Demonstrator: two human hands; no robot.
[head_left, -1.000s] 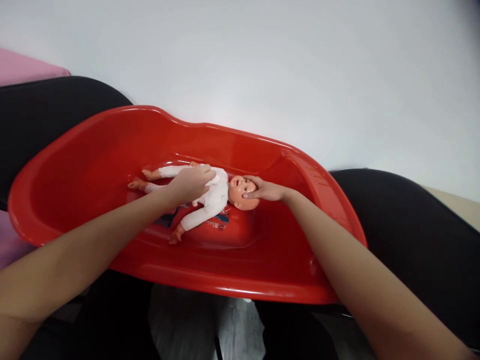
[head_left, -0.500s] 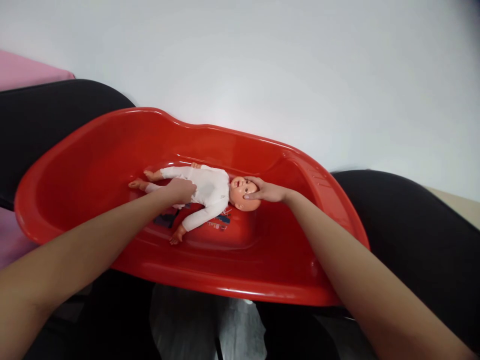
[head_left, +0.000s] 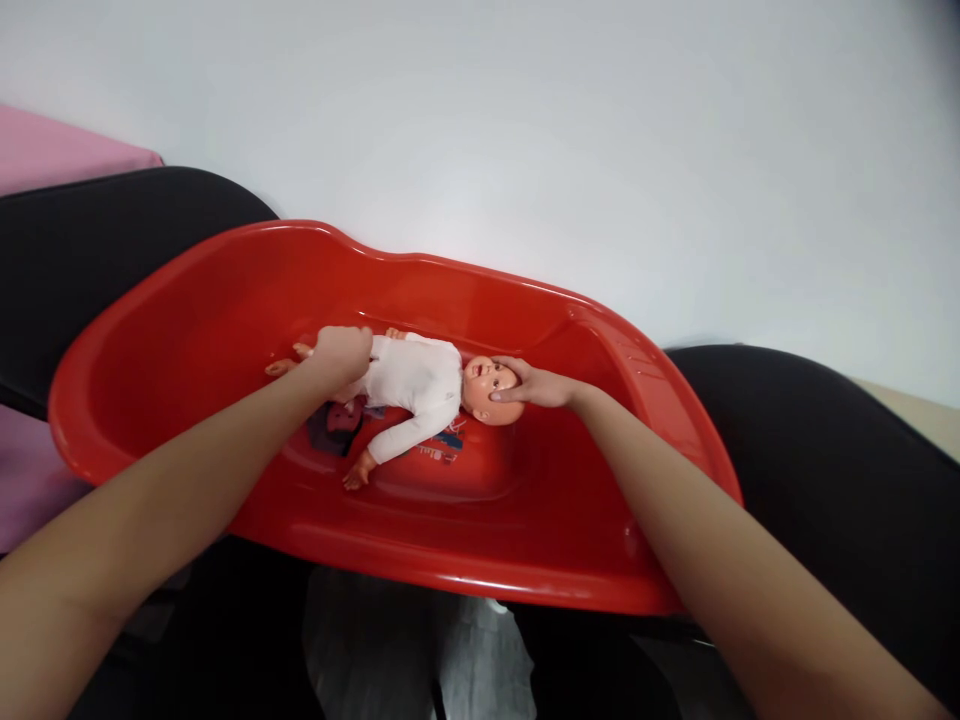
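Note:
A baby doll (head_left: 417, 382) in a white bodysuit lies on its back in the bottom of a red plastic baby tub (head_left: 585, 520), head to the right. My right hand (head_left: 534, 385) cups the doll's head with fingers over its forehead. My left hand (head_left: 339, 355) rests over the doll's legs, covering them; only the feet show to its left. One doll arm sticks out toward the tub's near side.
The tub rests across two black cushioned seats (head_left: 817, 470), one at the left and one at the right. A white wall rises behind. Pink fabric (head_left: 52, 160) shows at the far left. A pale crumpled sheet (head_left: 420, 650) lies under the tub's near rim.
My left hand has slid left along the doll from its chest to its legs. My right hand has stayed on the head.

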